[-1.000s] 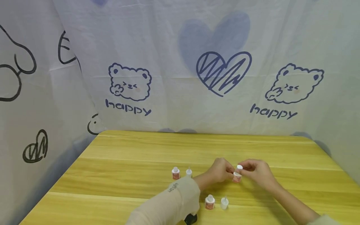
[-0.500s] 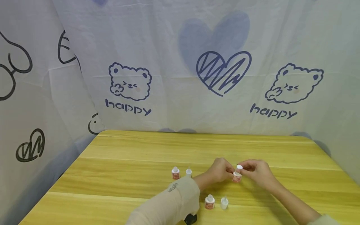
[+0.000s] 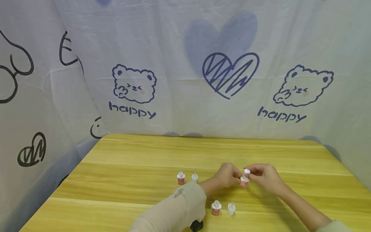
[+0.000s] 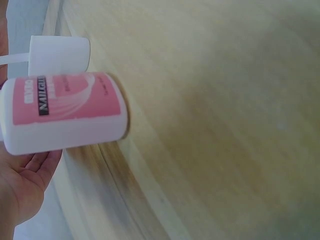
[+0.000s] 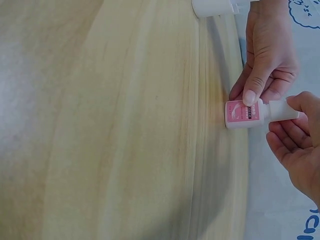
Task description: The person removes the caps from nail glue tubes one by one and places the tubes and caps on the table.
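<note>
Between both hands stands a small white nail glue bottle (image 3: 244, 183) with a pink label. My left hand (image 3: 227, 175) pinches its body, the thumb lying on the label in the right wrist view. My right hand (image 3: 268, 178) pinches the white cap (image 5: 283, 111) at the bottle's neck. Nearer to me stand a second nail glue bottle (image 3: 216, 209) with its pale neck bare and, just right of it, a brush cap (image 3: 231, 209) with its thin stem up. The left wrist view shows this bottle (image 4: 70, 112) and cap (image 4: 60, 55) up close.
A third uncapped bottle (image 3: 181, 178) stands left of my left forearm, with another upturned brush cap (image 3: 195, 178) beside it, partly behind the sleeve (image 3: 174, 206). The wooden table (image 3: 139, 158) ends at a printed cloth (image 3: 174, 106) at the back.
The white cap in my right fingers has risen and tilted very slightly over the bottle. Both hands otherwise stay in place, and the other bottles and caps have not moved.
</note>
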A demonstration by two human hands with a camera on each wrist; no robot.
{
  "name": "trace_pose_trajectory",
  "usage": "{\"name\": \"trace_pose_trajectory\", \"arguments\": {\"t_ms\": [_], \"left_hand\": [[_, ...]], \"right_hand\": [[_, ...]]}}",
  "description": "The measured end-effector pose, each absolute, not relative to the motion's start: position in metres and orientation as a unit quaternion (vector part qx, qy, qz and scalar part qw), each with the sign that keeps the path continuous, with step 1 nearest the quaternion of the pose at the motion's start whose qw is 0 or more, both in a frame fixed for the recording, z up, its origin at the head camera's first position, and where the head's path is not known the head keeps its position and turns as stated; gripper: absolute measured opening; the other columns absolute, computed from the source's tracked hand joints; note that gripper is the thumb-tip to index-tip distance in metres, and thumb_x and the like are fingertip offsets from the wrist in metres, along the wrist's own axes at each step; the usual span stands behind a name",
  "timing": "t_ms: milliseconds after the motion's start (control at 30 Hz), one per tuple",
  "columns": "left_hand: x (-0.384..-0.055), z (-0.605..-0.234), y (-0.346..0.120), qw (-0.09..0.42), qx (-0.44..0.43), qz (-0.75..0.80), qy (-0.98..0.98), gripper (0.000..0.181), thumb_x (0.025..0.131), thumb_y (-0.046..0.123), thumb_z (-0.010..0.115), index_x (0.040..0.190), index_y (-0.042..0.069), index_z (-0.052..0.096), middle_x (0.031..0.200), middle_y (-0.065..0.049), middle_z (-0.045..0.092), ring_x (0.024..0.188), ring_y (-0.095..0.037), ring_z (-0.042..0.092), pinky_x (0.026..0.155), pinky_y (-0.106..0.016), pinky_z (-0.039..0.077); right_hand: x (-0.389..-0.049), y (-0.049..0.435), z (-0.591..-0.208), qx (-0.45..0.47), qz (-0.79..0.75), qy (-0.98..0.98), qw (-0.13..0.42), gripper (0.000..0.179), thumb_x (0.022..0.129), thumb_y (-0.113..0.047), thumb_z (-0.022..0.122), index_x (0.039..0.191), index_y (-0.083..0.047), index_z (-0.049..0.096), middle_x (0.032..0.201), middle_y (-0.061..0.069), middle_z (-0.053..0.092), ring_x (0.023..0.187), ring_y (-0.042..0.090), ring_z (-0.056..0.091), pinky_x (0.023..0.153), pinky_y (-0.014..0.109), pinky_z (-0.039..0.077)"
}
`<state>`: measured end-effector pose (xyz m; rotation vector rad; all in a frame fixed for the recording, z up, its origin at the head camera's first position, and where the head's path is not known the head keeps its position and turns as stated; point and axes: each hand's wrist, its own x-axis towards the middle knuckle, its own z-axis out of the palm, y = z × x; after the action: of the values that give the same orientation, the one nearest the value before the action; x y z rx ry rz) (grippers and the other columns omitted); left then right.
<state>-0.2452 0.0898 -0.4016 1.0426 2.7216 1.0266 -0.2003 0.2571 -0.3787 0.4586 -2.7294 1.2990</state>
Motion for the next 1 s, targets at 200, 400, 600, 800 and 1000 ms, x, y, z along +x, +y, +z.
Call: {"name": "trace_pose_trajectory", "arguments": {"t_ms": [200,400,600,800,1000], "left_hand": [[-0.2449,-0.4009,0.0898,0.03,0.332,0.335,0.881,0.008,0.078,0.007,0.073,0.085,0.006,0.076,0.081,-0.001,0.074,0.058,0.008,0.044,0.051,-0.005,0.038],[-0.2456,-0.4015,0.0899,0.028,0.336,0.331,0.881,0.007,0.079,0.007,0.073,0.085,0.006,0.076,0.08,-0.001,0.074,0.057,0.008,0.044,0.051,-0.005,0.038],[-0.2455,-0.4013,0.0898,0.027,0.34,0.332,0.88,0.006,0.078,0.007,0.074,0.084,0.006,0.076,0.078,0.0,0.074,0.055,0.009,0.043,0.049,-0.005,0.037],[-0.2446,-0.4007,0.089,0.03,0.336,0.331,0.881,0.008,0.078,0.007,0.074,0.085,0.006,0.076,0.08,-0.001,0.074,0.058,0.009,0.046,0.051,-0.005,0.038],[-0.2446,-0.4009,0.0884,0.036,0.342,0.341,0.875,0.008,0.078,0.007,0.073,0.086,0.004,0.075,0.079,-0.003,0.074,0.058,0.008,0.047,0.051,-0.005,0.04]], "right_hand": [[-0.2009,0.2573,-0.3788,0.156,0.422,-0.892,0.051,0.021,0.085,-0.008,0.066,0.098,0.008,0.066,0.093,0.017,0.07,0.075,-0.002,0.061,0.066,0.017,0.053],[-0.2012,0.2572,-0.378,0.161,0.419,-0.892,0.053,0.02,0.087,-0.009,0.064,0.097,0.008,0.066,0.089,0.014,0.07,0.074,-0.002,0.059,0.066,0.017,0.052],[-0.2016,0.2573,-0.3779,0.174,0.408,-0.894,0.059,0.016,0.087,-0.008,0.064,0.096,0.006,0.066,0.086,0.011,0.069,0.071,-0.003,0.055,0.063,0.018,0.051],[-0.2027,0.2586,-0.3789,0.197,0.408,-0.89,0.054,0.017,0.085,-0.005,0.065,0.097,0.007,0.065,0.087,0.012,0.069,0.073,-0.005,0.056,0.064,0.018,0.051],[-0.2039,0.2595,-0.3791,0.201,0.408,-0.89,0.043,0.023,0.082,-0.001,0.066,0.102,0.011,0.063,0.09,0.016,0.069,0.075,-0.005,0.057,0.066,0.018,0.052]]}}
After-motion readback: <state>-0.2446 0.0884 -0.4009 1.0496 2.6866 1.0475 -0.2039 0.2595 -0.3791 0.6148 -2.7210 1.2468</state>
